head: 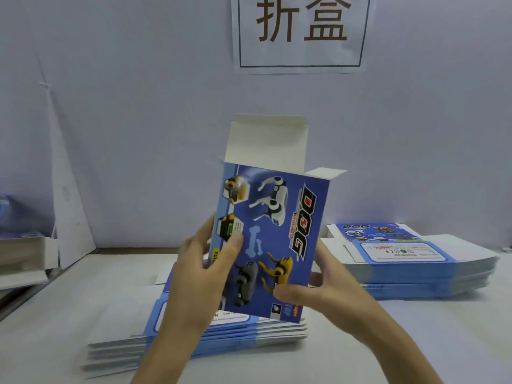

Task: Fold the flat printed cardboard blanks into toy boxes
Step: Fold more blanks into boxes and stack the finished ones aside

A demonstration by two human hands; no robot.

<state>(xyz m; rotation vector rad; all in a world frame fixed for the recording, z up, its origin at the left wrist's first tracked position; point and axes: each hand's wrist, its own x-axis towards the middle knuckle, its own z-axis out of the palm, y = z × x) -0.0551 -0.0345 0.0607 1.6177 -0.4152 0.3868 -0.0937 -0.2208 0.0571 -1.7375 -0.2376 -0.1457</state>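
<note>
White tabletop (415,342) under a pale wall with a paper sign (300,31). Between both hands stands an upright blue dog toy box (277,231), its top flap (266,142) open. The left hand (199,273) grips its left edge and the right hand (327,284) pinches its lower right corner, both thumbs on the front. Beneath the hands lies a stack of flat blanks (194,342); a second stack (415,270) lies beyond the right hand.

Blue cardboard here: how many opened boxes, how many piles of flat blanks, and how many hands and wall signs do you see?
Opened blue printed cardboard box: 1
Piles of flat blue printed cardboard blanks: 2, centre pile, right pile
Hands: 2, left hand, right hand
White paper wall sign: 1
Total: 6
</note>
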